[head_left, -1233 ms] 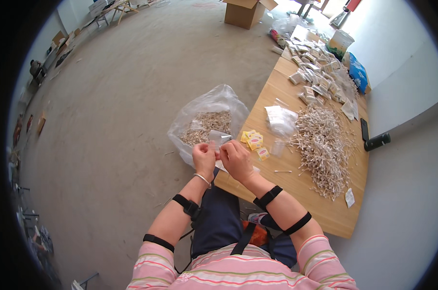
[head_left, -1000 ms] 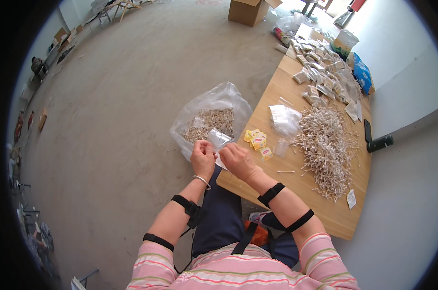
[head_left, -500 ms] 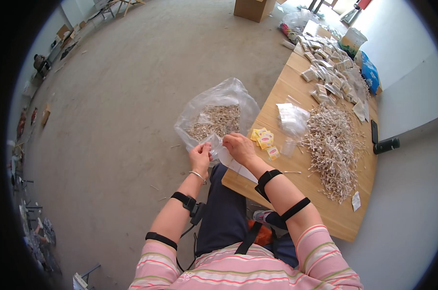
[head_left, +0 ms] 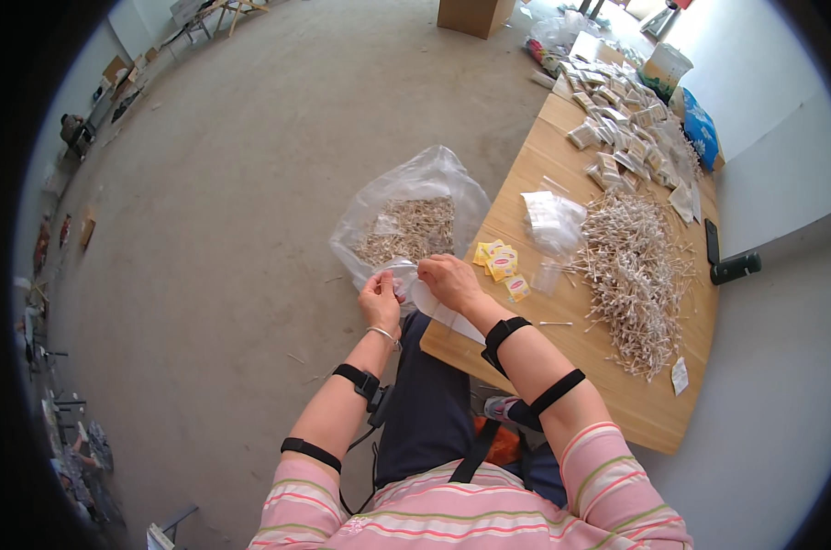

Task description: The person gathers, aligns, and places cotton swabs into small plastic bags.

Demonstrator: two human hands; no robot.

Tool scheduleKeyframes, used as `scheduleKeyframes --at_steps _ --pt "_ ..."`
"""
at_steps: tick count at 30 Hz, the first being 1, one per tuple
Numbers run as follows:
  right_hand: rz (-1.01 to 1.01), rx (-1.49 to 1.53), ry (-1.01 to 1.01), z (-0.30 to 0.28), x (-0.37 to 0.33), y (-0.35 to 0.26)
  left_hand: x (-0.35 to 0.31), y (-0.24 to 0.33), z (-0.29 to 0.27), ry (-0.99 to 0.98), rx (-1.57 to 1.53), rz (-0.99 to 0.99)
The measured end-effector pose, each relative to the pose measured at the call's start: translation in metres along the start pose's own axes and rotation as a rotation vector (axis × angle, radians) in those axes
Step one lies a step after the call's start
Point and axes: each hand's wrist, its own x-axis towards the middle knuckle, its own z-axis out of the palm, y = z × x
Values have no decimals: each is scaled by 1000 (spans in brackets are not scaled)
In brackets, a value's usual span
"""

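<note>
Between my two hands is a small clear plastic bag (head_left: 403, 271), over the near rim of a large clear sack (head_left: 470, 197) full of cotton swabs (head_left: 415, 227). My left hand (head_left: 381, 299) is closed on the small bag's left side, fingertips pinched. At the other side, my right hand (head_left: 449, 280) has its fingers curled in a pinch at the bag's edge; its fingertips are partly hidden. Yellow printed cards (head_left: 500, 261) lie on the wooden table (head_left: 535, 165) just right of that hand. White paper (head_left: 457, 321) sits under my right wrist at the table's corner.
A big heap of cotton swabs (head_left: 636, 284) covers the table's right part. Beside it lie empty clear bags (head_left: 555, 220). Filled packets (head_left: 617, 119) pile up at the far end. A phone (head_left: 712, 242) and a dark green cylinder (head_left: 736, 268) rest by the wall.
Both hands stay at nearly the same place. The small bag has tipped lower and looks more folded between my fingers. The view has shifted slightly.
</note>
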Motion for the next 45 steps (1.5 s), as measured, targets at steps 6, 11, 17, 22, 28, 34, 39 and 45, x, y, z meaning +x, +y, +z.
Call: scheduleKeyframes --at_steps 6,11,17,22,28,34,39,45 --pt "-69 6 -98 -17 -8 8 -20 -11 -5 -149 -22 -85" --pt "-16 84 -52 -24 -21 23 -41 -11 0 -265 -45 -114" --pt "193 -77 -115 -10 -18 5 -44 -3 6 -269 -16 -85" --pt "85 -86 -62 -3 -23 21 -53 -12 -2 -226 -17 -130" --pt "73 6 118 9 -30 22 -59 -12 -1 -246 66 -99" --pt "90 -100 160 7 -36 23 -54 -5 1 -379 343 -103" --pt "15 -91 366 -10 -66 26 -48 -22 -13 -87 549 -40" --pt "430 -496 609 -83 -129 116 -93 -5 41 -611 895 771"
